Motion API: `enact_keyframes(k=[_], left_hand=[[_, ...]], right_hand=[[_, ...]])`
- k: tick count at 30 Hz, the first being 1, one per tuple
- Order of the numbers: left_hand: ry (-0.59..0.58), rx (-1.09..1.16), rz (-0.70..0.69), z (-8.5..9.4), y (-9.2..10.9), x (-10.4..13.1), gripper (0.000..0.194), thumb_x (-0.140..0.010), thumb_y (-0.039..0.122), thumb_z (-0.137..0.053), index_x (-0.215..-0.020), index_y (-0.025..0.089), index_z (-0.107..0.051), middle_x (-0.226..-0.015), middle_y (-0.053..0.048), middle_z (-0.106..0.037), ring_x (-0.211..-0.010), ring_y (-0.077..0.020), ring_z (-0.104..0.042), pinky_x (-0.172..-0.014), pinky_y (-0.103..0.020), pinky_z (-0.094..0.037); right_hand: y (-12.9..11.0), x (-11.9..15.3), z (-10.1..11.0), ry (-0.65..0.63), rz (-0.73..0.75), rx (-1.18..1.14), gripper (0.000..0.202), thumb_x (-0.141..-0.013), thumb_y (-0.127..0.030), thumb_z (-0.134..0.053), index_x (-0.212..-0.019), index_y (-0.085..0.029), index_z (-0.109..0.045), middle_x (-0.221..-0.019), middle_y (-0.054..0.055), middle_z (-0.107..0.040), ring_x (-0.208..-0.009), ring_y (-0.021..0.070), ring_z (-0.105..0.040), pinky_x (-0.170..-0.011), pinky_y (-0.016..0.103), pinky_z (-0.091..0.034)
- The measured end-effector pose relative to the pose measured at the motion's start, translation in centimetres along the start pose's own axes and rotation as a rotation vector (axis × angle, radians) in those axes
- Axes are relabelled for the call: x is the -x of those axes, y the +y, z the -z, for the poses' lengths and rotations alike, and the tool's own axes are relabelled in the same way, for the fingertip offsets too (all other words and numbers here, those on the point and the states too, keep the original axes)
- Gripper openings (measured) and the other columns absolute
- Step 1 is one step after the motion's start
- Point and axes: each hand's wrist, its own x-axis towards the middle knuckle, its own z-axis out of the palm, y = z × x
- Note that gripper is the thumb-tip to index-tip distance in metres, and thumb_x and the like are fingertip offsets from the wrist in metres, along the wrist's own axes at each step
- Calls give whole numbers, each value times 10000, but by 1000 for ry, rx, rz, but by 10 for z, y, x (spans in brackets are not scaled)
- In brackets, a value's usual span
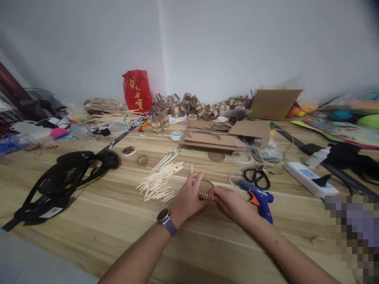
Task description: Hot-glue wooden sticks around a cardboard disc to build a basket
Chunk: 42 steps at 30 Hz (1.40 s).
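Between my two hands is a small round cardboard piece [206, 188] with short wooden sticks set along its near edge. My left hand [189, 195], with a watch on the wrist, grips its left side, fingers closed. The fingertips of my right hand [227, 199] pinch its right edge. Just left of my hands lies a loose pile of short wooden sticks [161, 179]. A blue glue gun [260, 197] with an orange trigger rests right of my right hand, beside black-handled scissors [257, 176].
Behind lie cardboard sheets [207, 136], a cardboard disc [216, 156] and a tape roll [241, 157]. A power strip [309, 179] sits right; a black strapped object [65, 181] lies left. Several small stick-and-cardboard buckets [192, 106] and a red bag [137, 90] stand by the wall.
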Motion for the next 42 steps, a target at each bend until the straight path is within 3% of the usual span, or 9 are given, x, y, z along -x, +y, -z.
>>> enact_keyframes(k=[18, 25, 30, 32, 34, 36, 39, 42], left_hand=[[-10, -39, 18, -1, -1, 0, 945, -669, 262, -773, -1436, 309, -223, -1295, -89, -409, -1179, -284, -502, -974, -431, -459], [-14, -63, 31, -2, 0, 1, 891, -691, 285, -750, -1427, 268, -248, -1258, -96, -435, -1154, -279, -516, -942, -412, -477], [-34, -49, 67, 2, 1, 0, 893, -693, 315, -758, -1428, 232, -256, -1272, -114, -470, -1157, -288, -526, -944, -421, -477], [-54, -25, 62, 5, -1, -1, 921, -669, 289, -779, -1428, 237, -262, -1318, -117, -466, -1210, -290, -498, -989, -426, -450], [-71, 10, 42, 8, -3, -1, 943, -649, 251, -793, -1431, 236, -265, -1371, -122, -450, -1269, -290, -454, -1040, -436, -409], [-90, 50, 31, 11, -5, -1, 964, -642, 226, -797, -1438, 226, -253, -1411, -133, -428, -1306, -291, -420, -1072, -453, -376], [-92, 64, 42, 12, -5, -1, 1046, -603, 243, -828, -1451, 202, -218, -1463, -161, -369, -1349, -311, -366, -1102, -484, -335], [-26, 13, 58, 9, 0, -1, 1143, -558, 300, -858, -1464, 186, -171, -1480, -174, -338, -1370, -331, -324, -1114, -497, -313]], right_hand=[[3, 0, -4, 16, -6, -10, 196, -849, -124, -401, -844, -190, -585, -845, 75, -678, -777, 198, -628, -710, 301, -466], [2, 1, -6, 21, 2, 3, 201, -864, -126, -396, -872, -174, -591, -882, 100, -668, -827, 211, -624, -744, 324, -475], [-1, 5, 7, 82, 48, 32, 303, -854, -200, -486, -1147, -164, -558, -1047, 122, -632, -939, 221, -605, -815, 334, -471], [2, 10, 20, 159, 1, 49, 282, -865, -277, -494, -1116, -177, -573, -994, 106, -641, -887, 220, -608, -780, 329, -472], [9, 19, 34, 239, -91, 93, 221, -891, -342, -442, -902, -200, -611, -860, 83, -653, -787, 215, -610, -709, 320, -462], [18, 31, 46, 274, -240, 165, 288, -897, -395, -414, -723, -224, -567, -736, 63, -651, -685, 215, -608, -613, 307, -429], [31, 51, 59, 224, -546, 293, 379, -895, -488, -406, -626, -247, -523, -599, 73, -634, -555, 240, -595, -501, 314, -343], [38, 67, 64, 141, -711, 313, 468, -886, -551, -412, -538, -258, -522, -559, 130, -633, -522, 266, -601, -483, 343, -327]])
